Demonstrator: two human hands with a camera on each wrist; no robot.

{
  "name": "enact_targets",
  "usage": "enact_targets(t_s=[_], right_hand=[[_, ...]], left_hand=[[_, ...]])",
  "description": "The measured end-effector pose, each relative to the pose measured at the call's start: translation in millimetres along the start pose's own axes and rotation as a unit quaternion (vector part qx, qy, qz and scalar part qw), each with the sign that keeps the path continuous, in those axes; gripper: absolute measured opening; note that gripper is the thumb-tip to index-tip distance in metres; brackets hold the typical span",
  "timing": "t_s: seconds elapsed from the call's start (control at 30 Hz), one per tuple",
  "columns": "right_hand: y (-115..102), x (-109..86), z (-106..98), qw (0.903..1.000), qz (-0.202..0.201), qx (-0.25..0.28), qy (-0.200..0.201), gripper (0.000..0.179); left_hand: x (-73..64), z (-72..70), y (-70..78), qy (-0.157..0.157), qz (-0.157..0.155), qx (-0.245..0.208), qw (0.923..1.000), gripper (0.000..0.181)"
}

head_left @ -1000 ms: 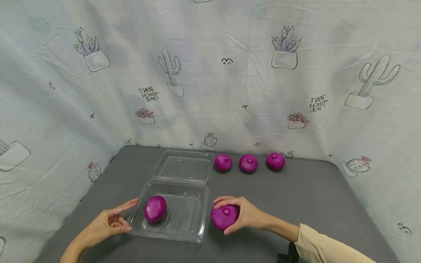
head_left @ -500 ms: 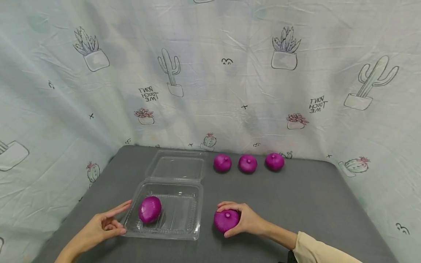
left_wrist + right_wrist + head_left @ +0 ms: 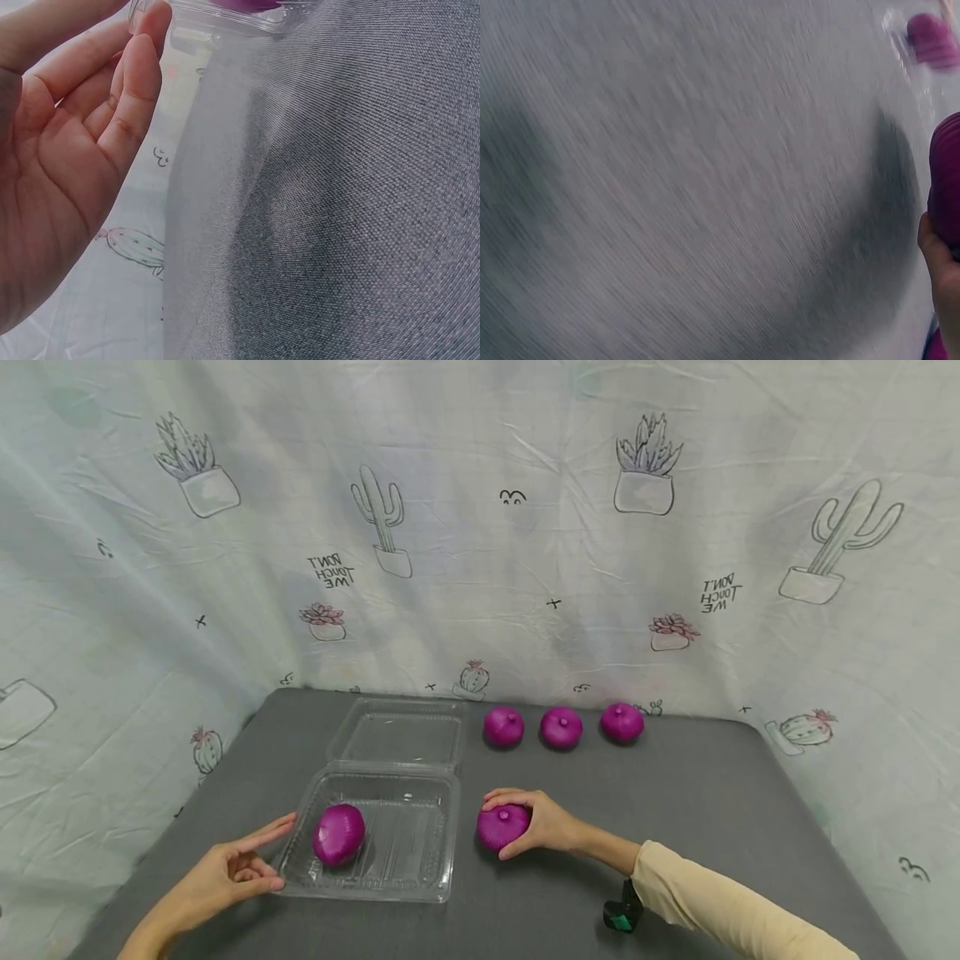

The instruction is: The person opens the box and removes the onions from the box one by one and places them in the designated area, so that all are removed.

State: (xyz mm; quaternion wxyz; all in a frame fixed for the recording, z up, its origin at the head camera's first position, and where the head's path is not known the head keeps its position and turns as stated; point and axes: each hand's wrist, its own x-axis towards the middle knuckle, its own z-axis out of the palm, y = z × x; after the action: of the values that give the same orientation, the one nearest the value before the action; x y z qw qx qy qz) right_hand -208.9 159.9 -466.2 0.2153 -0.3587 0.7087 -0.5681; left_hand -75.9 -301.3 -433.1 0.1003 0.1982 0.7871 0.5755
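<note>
A clear plastic clamshell container (image 3: 412, 893) lies open on the table, its lid (image 3: 405, 742) folded back toward the curtain. In its base sits a purple onion (image 3: 339, 835), toward the left side. My left hand (image 3: 228, 877) pinches the container's front-left edge; in the left wrist view, its fingertips (image 3: 156, 22) meet the clear rim, with the other fingers curled in. Right of the container, my right hand (image 3: 551, 822) grips another purple onion (image 3: 501, 828) from its right side, thumb in front and fingers behind. That onion also shows at the right wrist view's edge.
Three more purple onions stand in a row at the back: a left one (image 3: 503, 727), a middle one (image 3: 561, 728) and a right one (image 3: 622, 723). Behind the grey table (image 3: 675, 793) hangs a cactus-print curtain (image 3: 450, 527). A black device (image 3: 624, 910) is at the right wrist.
The container has slid slightly left along with my left hand. My right hand, still gripping its onion, first shifted a little toward the near right, then away from me and left.
</note>
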Motion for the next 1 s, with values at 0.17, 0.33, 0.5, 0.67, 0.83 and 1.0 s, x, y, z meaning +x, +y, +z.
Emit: enact_targets(t_s=[0.17,0.33,0.5,0.67,0.83,1.0], right_hand=[[6,14.3,-12,0.9997,0.001,-0.022,0.01,0.057],[10,28.7,-19,0.998,0.004,-0.058,0.022,0.058],[13,42.0,-23,0.9944,-0.009,-0.101,0.03,0.058],[15,51.2,-25,0.9935,0.005,-0.107,0.039,0.06],[16,54.0,-25,0.9933,0.018,-0.105,0.046,0.062],[16,53.5,-22,0.9932,0.012,-0.102,0.054,0.067]], left_hand=[[1.2,0.5,1.0,-0.007,0.0,-0.004,1.0,0.063],[1.9,-0.5,0.7,-0.013,0.006,-0.013,0.9998,0.062],[1.3,-1.1,0.3,-0.014,0.016,-0.012,0.9997,0.062],[1.9,0.3,-1.5,-0.009,0.019,-0.014,0.9997,0.062],[2.3,0.2,-1.8,-0.012,0.021,-0.02,0.9995,0.062],[1.4,-0.4,-1.4,-0.008,0.022,-0.016,0.9996,0.063]])
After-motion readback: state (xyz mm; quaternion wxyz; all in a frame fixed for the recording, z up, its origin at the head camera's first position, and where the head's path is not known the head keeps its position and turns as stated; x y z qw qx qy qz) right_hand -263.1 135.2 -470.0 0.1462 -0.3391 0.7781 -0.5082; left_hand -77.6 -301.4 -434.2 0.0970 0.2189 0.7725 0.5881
